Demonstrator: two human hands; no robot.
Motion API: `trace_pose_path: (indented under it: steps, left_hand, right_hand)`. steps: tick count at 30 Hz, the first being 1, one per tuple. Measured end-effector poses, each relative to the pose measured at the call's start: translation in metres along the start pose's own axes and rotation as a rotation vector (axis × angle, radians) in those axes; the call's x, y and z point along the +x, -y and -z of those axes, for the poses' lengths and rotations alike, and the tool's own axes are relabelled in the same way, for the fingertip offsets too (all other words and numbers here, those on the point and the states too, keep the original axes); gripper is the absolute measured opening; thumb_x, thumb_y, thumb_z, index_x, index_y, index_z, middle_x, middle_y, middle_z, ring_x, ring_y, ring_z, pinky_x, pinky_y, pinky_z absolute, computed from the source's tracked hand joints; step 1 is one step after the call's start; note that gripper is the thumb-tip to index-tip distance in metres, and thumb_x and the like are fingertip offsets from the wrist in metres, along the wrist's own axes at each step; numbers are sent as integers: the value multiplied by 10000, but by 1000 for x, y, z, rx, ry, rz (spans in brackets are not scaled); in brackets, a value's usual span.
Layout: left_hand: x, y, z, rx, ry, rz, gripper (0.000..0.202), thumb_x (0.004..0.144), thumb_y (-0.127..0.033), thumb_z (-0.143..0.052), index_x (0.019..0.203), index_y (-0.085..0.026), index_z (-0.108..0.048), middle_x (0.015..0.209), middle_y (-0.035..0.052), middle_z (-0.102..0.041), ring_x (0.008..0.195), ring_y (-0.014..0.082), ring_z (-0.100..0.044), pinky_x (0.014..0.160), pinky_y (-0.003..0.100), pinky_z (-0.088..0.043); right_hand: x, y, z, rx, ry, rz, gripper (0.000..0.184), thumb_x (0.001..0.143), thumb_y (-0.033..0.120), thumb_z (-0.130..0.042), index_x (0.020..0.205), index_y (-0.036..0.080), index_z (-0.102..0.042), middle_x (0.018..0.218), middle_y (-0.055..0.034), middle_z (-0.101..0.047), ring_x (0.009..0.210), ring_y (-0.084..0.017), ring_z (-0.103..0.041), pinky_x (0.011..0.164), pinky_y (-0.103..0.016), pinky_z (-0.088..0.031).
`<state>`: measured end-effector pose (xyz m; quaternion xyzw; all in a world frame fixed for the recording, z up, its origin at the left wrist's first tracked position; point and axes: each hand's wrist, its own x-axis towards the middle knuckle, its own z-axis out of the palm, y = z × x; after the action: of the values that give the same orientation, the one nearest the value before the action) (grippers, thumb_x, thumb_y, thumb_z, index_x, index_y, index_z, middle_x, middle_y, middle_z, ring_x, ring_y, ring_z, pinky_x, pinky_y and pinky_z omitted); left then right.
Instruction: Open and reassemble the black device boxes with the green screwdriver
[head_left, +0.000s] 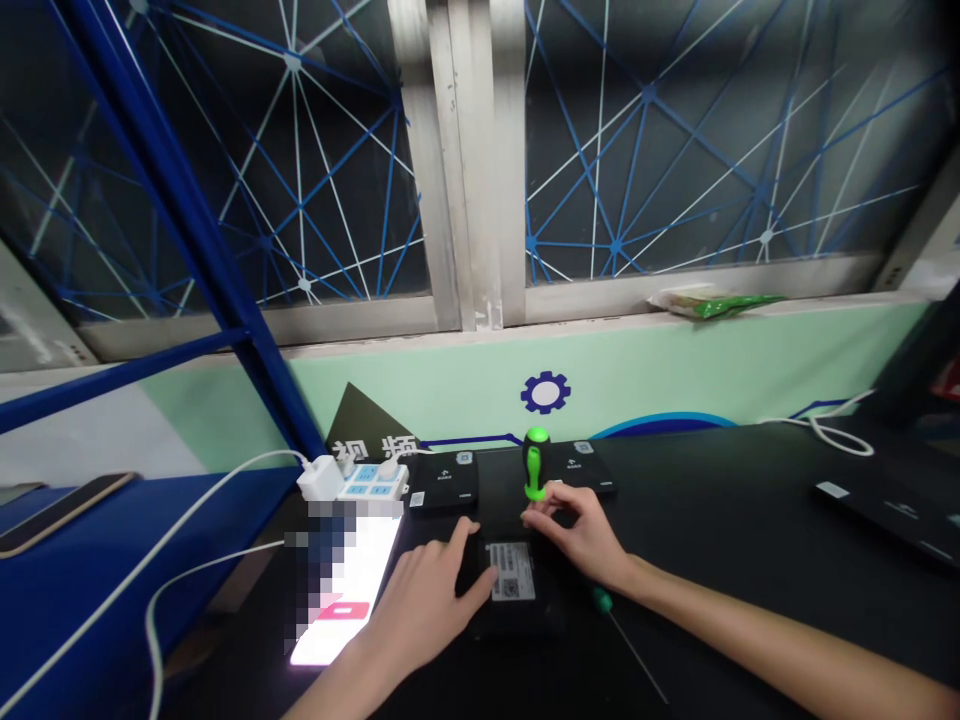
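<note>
A flat black device (517,600) with a white label sticker lies on the dark table (735,520) in front of me. My left hand (431,600) rests flat on its left side, fingers spread over the edge. My right hand (577,530) pinches the lower shaft of a green and black screwdriver (535,462) that stands upright on the device's far edge. A second screwdriver (622,640) with a green handle and thin shaft lies on the table under my right forearm.
Two more black devices (444,482) (589,465) lie behind. A white power strip (352,480) with cables sits at left, beside a lit phone screen (349,590). Another phone (60,510) lies on the blue surface. A black item (892,515) and white cable (840,430) are at right.
</note>
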<state>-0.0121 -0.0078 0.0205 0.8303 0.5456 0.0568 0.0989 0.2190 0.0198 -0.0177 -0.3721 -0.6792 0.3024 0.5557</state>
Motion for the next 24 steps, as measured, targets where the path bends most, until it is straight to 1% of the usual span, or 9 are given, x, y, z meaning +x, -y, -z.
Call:
trace_pose_path:
  steps: [4,8,11,13,16,19,24]
  left_hand:
    - [0,-1,2,8,-2,6,537,955,-569,-406,1371,-237,-473,818,49,-634,844,296,-648,748,368,-465]
    - [0,-3,3,18,-17,8,517,951,-564,-413,1356,-249,-478,794,35,-623,815,283,-641,737,363,-463]
    - [0,-3,4,11,-8,0,517,951,-564,-416,1366,-261,-468,787,31,-617,789,279,-633,717,366,-460]
    - [0,-3,4,8,3,-1,533,952,-569,-414,1390,-267,-452,793,34,-615,791,283,-629,710,372,-457]
    - [0,-2,4,2,13,5,566,957,-576,-406,1436,-275,-424,810,41,-615,830,294,-625,727,381,-456]
    - [0,-2,4,-10,12,0,577,957,-576,-408,1452,-280,-420,822,44,-618,848,293,-625,741,379,-457]
    - [1,-2,3,-23,4,-2,560,953,-566,-430,1444,-298,-433,807,36,-618,836,290,-627,736,376,-457]
  right_hand:
    - [-1,6,3,-31,78,46,236,941,336,-603,789,177,-689,736,-43,-730,631,-160,-637,661,-278,-506]
    - [-1,11,4,-100,93,115,267,974,342,-540,824,179,-688,760,-49,-691,666,-170,-603,670,-293,-488]
    - [0,8,3,-152,60,136,275,951,364,-577,764,185,-669,707,-39,-644,628,-168,-555,643,-303,-474]
    - [0,4,2,-144,33,120,279,922,390,-619,733,189,-660,685,-34,-634,611,-168,-549,618,-303,-478]
    - [0,-4,-1,-40,-13,34,257,854,421,-704,758,190,-646,684,-23,-646,598,-163,-584,579,-286,-501]
    - [-2,-7,-2,40,-46,-31,270,805,413,-759,754,191,-614,678,-11,-655,593,-157,-611,570,-270,-517]
    - [-3,1,1,0,4,15,247,878,399,-680,763,184,-641,681,-20,-677,605,-160,-627,606,-272,-524]
